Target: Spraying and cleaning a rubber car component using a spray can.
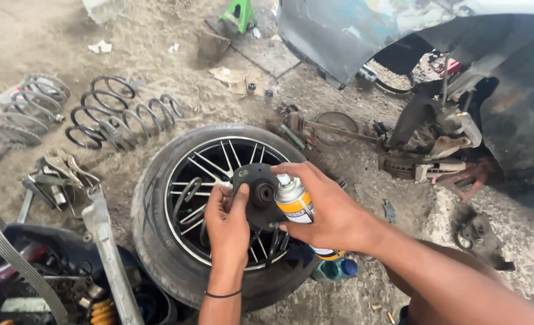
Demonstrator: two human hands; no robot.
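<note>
Holding one round black mount (260, 195) over a wheel (216, 210), the left hand (228, 225) pinches its lower left edge, thumb on the face and fingers curled behind. The right hand (330, 210) is wrapped around one spray can (295, 204), orange and white with a grey top, the forefinger laid over the nozzle, which points at the hole in the middle of the mount. Can and mount are just beside each other, nearly touching. A thin black band sits on the left wrist.

One wheel lies flat on the dirt floor (158, 36) below the hands, a black tyre around a dark spoked rim. Three coil springs (107, 114) lie on the ground to the upper left: one pale, two dark, the dark ones touching. One blue-capped green bottle (336, 269) lies under the right forearm, against the tyre. At lower left a dark tub (68, 283) holds mixed tools, with a ribbed belt (11, 256) across its rim and a long metal bar (107, 253) beside it. At upper right one car (411, 30) stands with its wheel off, the bare hub (426, 153) showing. One green stand (241, 13) sits at the top edge.
</note>
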